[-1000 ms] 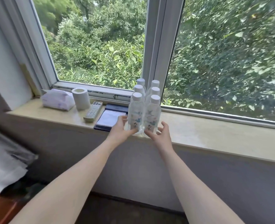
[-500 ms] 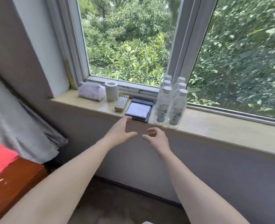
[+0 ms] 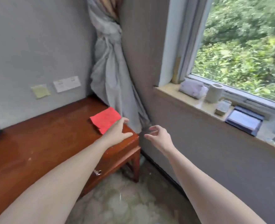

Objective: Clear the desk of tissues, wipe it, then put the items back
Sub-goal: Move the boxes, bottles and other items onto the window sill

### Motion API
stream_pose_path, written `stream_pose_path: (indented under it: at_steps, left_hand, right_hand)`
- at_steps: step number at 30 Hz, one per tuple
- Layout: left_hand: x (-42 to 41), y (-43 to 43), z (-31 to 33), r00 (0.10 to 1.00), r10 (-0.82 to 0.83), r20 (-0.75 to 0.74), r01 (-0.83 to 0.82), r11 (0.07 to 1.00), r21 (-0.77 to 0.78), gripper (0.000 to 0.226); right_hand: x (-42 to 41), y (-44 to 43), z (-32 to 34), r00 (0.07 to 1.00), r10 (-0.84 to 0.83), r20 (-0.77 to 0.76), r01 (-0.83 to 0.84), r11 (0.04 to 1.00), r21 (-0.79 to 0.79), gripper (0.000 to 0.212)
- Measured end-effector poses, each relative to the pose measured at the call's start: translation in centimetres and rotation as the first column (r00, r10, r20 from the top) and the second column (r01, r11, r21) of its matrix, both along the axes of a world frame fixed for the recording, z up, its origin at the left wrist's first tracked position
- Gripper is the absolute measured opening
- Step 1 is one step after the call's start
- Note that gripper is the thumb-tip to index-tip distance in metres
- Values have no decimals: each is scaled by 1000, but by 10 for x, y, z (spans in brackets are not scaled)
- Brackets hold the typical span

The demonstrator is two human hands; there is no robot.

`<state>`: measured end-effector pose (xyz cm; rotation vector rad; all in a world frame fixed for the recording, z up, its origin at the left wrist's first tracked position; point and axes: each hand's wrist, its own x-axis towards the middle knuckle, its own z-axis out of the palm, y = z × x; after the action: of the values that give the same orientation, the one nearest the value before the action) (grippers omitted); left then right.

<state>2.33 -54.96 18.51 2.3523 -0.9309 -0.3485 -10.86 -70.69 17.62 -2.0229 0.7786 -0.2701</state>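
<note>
Step in hand looks like the wipe, not yet started. Wooden tabletop point(image 3: 44, 135), left of frame, shows no tissues. A red cloth point(image 3: 105, 118) lies flat on it near the corner at centre frame. There's also a dark object at the far left edge, too cropped to identify.

Left hand point(image 3: 117, 133) is over the cloth's near edge, fingers straight and gripping nothing. Can't tell if it touches cloth or only wood. Right hand point(image 3: 159, 137) hangs in the air just off the tabletop corner, fingers loosely curled, empty.

Windowsill point(image 3: 165, 92), right of frame, carries a row: tissue pack point(image 3: 192, 88), paper roll point(image 3: 213, 92), remote point(image 3: 223, 107), dark notebook point(image 3: 245, 120). Right edge is blurred.

Next move: left hand grips the cloth and sweeps the whole tabletop, including the back corner by the knotted curtain point(image 3: 111, 70). Put-back comes after.
</note>
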Motion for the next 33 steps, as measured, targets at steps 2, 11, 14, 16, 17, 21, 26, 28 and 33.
stream_pose_path:
  at_steps: [2,11,14,16,17,21,26,28,33]
  left_hand:
    - [17,48,2,996,84,12,-84,996,32,65]
    - [48,222,-8,902,431,5,-424,885,190,59]
    - [57,261,-9,856,517,16,-508,835,212,59]
    - [68,282,-8,820,571,27,-562,797,221,60]
    - [74,291,-7,802,597,34,-588,778,222,60]
    - [96,324,2,712,701,44,-692,690,213,62]
    - [107,367,12,589,806,64,-794,562,232,63]
    - [110,387,16,540,838,78,-824,507,255,64]
    - [130,438,26,457,883,107,-863,412,292,67]
  right_hand:
    - [32,34,0,994,107,-8,-107,994,-14,39]
    - [143,153,-16,842,528,-113,-536,842,-62,42]
    - [181,182,-17,770,624,-134,-637,765,-96,41]
    - [208,200,-17,724,674,-144,-688,720,-86,40]
    - [223,210,-16,703,695,-150,-709,700,-84,40]
    - [278,250,-12,607,776,-170,-793,605,-69,37]
    - [332,303,-6,461,868,-183,-887,459,-54,38]
    - [350,324,-2,416,890,-186,-909,412,-62,37]
    - [395,369,11,343,919,-194,-939,329,-98,45]
